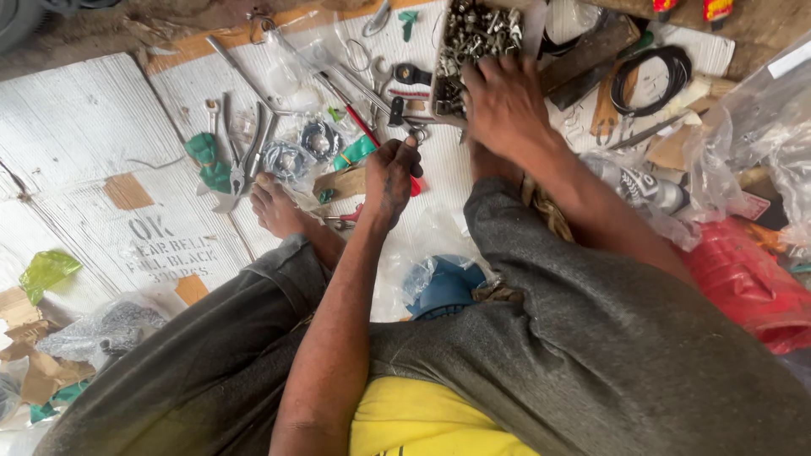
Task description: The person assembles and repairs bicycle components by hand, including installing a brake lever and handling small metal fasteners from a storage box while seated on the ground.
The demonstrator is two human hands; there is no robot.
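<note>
My left hand [390,177] is curled over the handle of a red-handled screwdriver [365,128], whose thin shaft points away to the upper left across the white cardboard [84,127]. My right hand [504,105] reaches forward into a small box of metal bolts and screws [473,34]. Its fingertips are buried among them, so I cannot tell whether it holds any. I sit cross-legged in grey trousers, with my bare foot [279,207] just left of the left hand.
Pliers [241,160], wrenches and metal rings in plastic [291,156] lie past my foot. A black cable coil [650,76] lies at the far right. A blue object in a clear bag [443,287] sits between my knees, and a red plastic bag [743,279] lies on the right.
</note>
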